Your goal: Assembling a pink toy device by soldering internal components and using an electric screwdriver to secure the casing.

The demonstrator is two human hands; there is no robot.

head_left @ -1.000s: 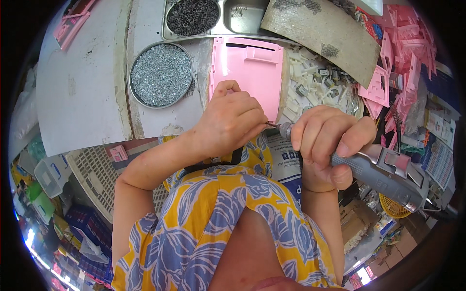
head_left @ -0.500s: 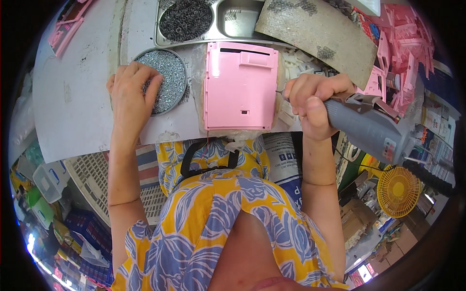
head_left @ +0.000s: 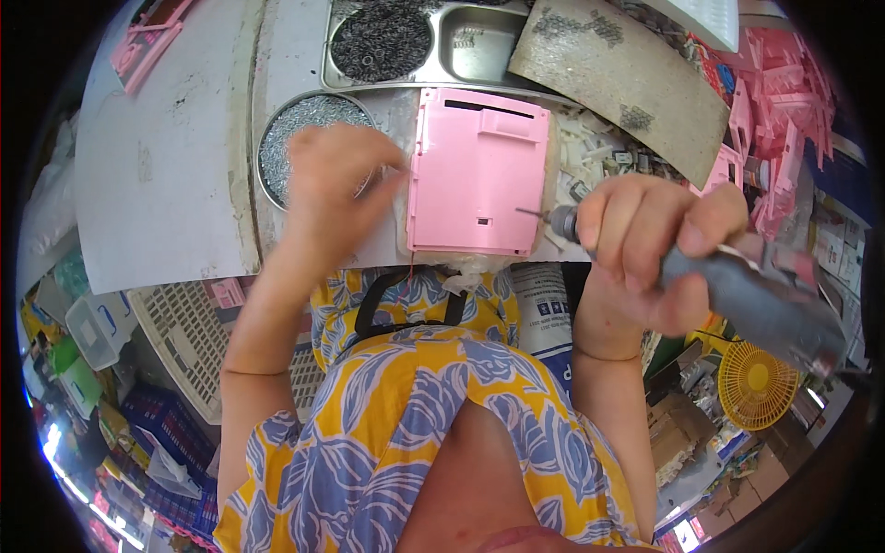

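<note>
A pink plastic panel [head_left: 477, 170] lies flat on the white workbench [head_left: 157, 184] in front of me. My right hand [head_left: 650, 253] grips a grey power screwdriver [head_left: 737, 300], its bit [head_left: 533, 214] pointing at the panel's right edge. My left hand [head_left: 336, 180] hovers between a round metal bowl of small screws [head_left: 295, 129] and the panel's left edge, fingers pinched together; whether a screw is between them I cannot tell.
A steel tray [head_left: 442, 41] with dark screws sits behind the panel, a brown board [head_left: 618, 74] beside it. Pink plastic parts [head_left: 774, 120] pile at the right. White small parts [head_left: 599, 157] lie by the panel. Crates [head_left: 184, 341] and a yellow fan [head_left: 756, 382] stand below.
My left hand went from the panel out to the screw bowl and now comes back toward the panel's left edge. The screwdriver has swung so its bit points at the panel's right side.
</note>
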